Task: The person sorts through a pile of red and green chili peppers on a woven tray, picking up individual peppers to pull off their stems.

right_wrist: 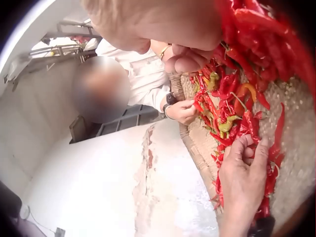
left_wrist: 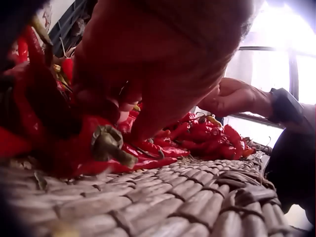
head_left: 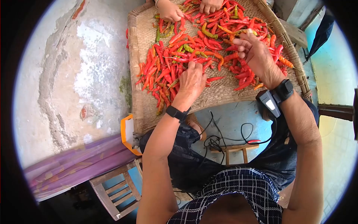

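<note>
Red chili peppers lie in a loose heap on a woven tray, some of them green or orange. My left hand reaches down into the near edge of this heap. In the right wrist view its thumb and fingers pinch a red chili pepper. My right hand hovers over the denser pile of chilies on the right, palm turned toward the left. Its fingers are loosely bent, with no chili showing inside them. A yellow-orange chili lies near its fingertips.
Across the tray, another person's hands are among the chilies. A whitewashed wall stands to the left. Below the tray are black cables and a small wooden stool; a slatted wooden chair stands lower left.
</note>
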`<move>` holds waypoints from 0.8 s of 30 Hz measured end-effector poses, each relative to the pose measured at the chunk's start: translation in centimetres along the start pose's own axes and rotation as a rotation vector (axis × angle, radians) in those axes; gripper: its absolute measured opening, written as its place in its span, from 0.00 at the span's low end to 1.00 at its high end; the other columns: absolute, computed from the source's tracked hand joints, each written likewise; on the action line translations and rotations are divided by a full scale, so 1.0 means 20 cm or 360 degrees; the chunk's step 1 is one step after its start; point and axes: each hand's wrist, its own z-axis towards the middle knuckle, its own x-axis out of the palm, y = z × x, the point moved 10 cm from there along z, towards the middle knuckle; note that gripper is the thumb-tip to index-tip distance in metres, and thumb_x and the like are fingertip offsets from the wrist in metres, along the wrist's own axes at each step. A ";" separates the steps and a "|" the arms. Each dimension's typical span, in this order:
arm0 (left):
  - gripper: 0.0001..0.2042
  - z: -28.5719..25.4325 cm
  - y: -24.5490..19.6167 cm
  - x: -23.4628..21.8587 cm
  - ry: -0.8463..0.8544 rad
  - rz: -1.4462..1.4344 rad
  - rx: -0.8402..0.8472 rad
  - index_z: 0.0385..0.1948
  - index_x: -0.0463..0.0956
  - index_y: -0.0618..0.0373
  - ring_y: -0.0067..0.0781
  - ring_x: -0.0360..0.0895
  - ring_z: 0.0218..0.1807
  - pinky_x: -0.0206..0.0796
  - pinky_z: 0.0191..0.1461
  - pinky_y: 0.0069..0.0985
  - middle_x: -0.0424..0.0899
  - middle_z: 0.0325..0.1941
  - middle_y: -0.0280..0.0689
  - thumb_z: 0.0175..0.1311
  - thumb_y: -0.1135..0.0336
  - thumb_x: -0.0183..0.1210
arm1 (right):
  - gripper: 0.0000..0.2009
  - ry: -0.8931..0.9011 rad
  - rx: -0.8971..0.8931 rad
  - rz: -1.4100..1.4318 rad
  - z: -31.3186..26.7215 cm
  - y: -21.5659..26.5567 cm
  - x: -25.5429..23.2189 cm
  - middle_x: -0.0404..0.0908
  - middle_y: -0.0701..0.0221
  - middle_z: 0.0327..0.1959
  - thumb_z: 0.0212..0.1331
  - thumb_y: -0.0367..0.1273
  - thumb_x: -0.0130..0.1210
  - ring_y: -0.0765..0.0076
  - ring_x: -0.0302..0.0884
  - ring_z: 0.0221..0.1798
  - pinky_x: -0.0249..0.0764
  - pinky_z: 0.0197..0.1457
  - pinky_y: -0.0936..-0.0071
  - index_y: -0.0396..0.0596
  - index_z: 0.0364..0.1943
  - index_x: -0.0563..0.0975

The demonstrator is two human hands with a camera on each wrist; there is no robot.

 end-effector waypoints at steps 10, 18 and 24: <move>0.08 -0.03 -0.15 -0.12 -0.0173 -0.0578 0.0348 0.35 0.72 0.63 0.47 0.79 0.33 0.69 0.35 0.35 0.78 0.33 0.47 0.55 0.74 0.57 | 0.13 0.0986 -0.1135 -0.2575 -0.25 -0.20 0.34 0.78 0.56 0.25 0.51 0.33 0.57 0.46 0.78 0.32 0.75 0.35 0.58 0.44 0.39 0.75; 0.09 -0.05 -0.07 0.02 0.0114 -0.0327 0.0303 0.38 0.72 0.61 0.47 0.78 0.35 0.70 0.38 0.37 0.78 0.35 0.45 0.55 0.72 0.57 | 0.08 0.0876 -0.1000 -0.2460 -0.14 -0.05 0.28 0.78 0.55 0.24 0.50 0.33 0.56 0.44 0.76 0.30 0.73 0.34 0.55 0.42 0.28 0.77; 0.07 -0.07 -0.13 0.08 0.0105 -0.0080 0.0410 0.32 0.70 0.61 0.52 0.74 0.35 0.67 0.36 0.42 0.72 0.33 0.45 0.53 0.74 0.57 | 0.15 0.0040 -0.0721 -0.1609 0.03 0.29 0.06 0.78 0.64 0.22 0.58 0.38 0.54 0.70 0.76 0.26 0.72 0.31 0.71 0.39 0.42 0.77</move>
